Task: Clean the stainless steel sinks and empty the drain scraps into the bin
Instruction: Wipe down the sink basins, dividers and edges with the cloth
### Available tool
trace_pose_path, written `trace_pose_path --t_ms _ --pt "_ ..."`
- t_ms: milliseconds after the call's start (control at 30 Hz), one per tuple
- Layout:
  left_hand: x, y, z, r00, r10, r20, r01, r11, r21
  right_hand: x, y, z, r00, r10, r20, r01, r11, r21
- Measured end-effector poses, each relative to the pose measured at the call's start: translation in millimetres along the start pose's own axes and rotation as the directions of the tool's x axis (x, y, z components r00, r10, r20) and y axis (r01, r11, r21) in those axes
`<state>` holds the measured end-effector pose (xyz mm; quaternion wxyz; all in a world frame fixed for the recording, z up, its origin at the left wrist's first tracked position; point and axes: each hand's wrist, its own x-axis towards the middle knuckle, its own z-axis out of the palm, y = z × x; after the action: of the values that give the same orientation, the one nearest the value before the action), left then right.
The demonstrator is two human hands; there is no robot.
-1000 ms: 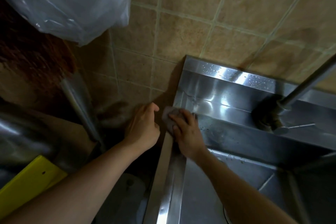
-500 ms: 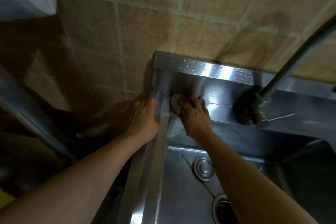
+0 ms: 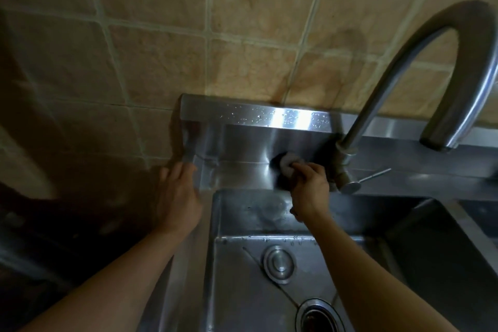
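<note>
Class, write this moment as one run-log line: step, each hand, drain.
step: scrubbing sink back ledge | right hand: grips scouring pad beside faucet | left hand: rests on sink's left rim | drain strainer: not emptied

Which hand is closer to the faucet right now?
Right. The right hand scrubs with a pad just beside the faucet base; the left hand rests on the sink's far left edge.

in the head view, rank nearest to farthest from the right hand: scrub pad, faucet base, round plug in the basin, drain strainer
From the right hand:
1. scrub pad, gripped in its fingers against the backsplash
2. faucet base, just to its right on the ledge
3. round plug, below on the basin floor
4. drain strainer, lowest, at the frame's bottom edge
</note>
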<state>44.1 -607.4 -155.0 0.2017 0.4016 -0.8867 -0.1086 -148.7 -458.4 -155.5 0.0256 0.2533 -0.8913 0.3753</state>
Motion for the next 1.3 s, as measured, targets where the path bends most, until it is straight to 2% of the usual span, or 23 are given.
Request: trace_pose_path --t_ms 67,133,200,333,400,467,567,700,833,900,967,1033,1100,1233,1300 --pt "0.9 0.6 -0.8 1.000 -0.013 -0.001 0.013 1.000 -0.014 -3.0 -14.8 -13.0 0.991 -0.033 -0.129 0.051 0.989 0.140" --pt "0.5 3.7 -2.5 1.000 -0.017 -0.008 0.017 0.999 -0.035 1.5 -34.6 -25.7 0.956 -0.088 -0.279 0.147 0.969 0.200" --pt "0.4 4.9 -2.7 1.000 -0.004 -0.023 0.003 0.999 -0.046 20.3 -48.5 -31.5 0.924 -0.136 -0.357 0.206 0.964 0.166" --pt "1.8 3.0 -0.7 0.999 -0.025 -0.037 0.021 0.995 -0.095 58.0 -45.3 -11.9 0.909 -0.217 -0.356 0.198 0.976 -0.088" --pt "2.3 2.9 0.9 0.998 -0.033 -0.051 0.027 0.993 -0.113 61.7 -43.9 4.5 0.908 -0.188 -0.373 0.151 0.981 -0.126" --pt "3.1 2.1 3.1 0.996 -0.031 -0.079 0.022 0.993 -0.114 56.1 -54.7 22.6 0.890 -0.247 -0.382 0.195 0.966 -0.172" --pt "2.9 2.6 3.5 0.993 -0.031 -0.111 0.016 0.991 -0.130 34.6 -85.4 60.6 0.819 -0.505 -0.272 0.445 0.858 -0.254" --pt "3.2 -0.5 3.7 0.990 0.002 -0.142 -0.017 0.994 -0.111 18.0 -131.4 93.6 0.761 -0.635 -0.130 0.584 0.759 -0.288" --pt "0.3 -2.5 -0.7 0.994 -0.005 -0.110 -0.005 0.995 -0.095 35.4 -120.0 74.7 0.633 -0.772 0.059 0.718 0.558 -0.417" --pt "-1.9 -0.9 -2.6 0.996 -0.002 -0.084 -0.006 0.996 -0.092 42.7 -96.4 56.6 0.637 -0.769 0.057 0.696 0.542 -0.471" --pt "-1.5 -1.0 -0.7 0.996 -0.026 -0.084 0.018 0.996 -0.091 52.6 -62.7 34.5 0.744 -0.666 -0.054 0.558 0.663 -0.499" --pt "0.0 0.1 2.1 0.997 -0.046 -0.064 0.039 0.994 -0.106 60.9 -29.7 7.7 0.849 -0.497 -0.181 0.362 0.795 -0.486" --pt "2.5 1.4 3.2 0.996 -0.058 -0.061 0.050 0.992 -0.119 63.3 -13.9 -6.4 0.902 -0.370 -0.224 0.243 0.862 -0.446" --pt "4.0 2.2 6.5 0.996 -0.051 -0.080 0.041 0.991 -0.124 56.2 -38.0 16.5 0.905 -0.210 -0.370 0.103 0.952 -0.289" --pt "3.2 2.3 7.8 0.995 -0.056 -0.088 0.044 0.990 -0.132 46.9 -54.3 35.0 0.896 -0.245 -0.371 0.148 0.951 -0.272"
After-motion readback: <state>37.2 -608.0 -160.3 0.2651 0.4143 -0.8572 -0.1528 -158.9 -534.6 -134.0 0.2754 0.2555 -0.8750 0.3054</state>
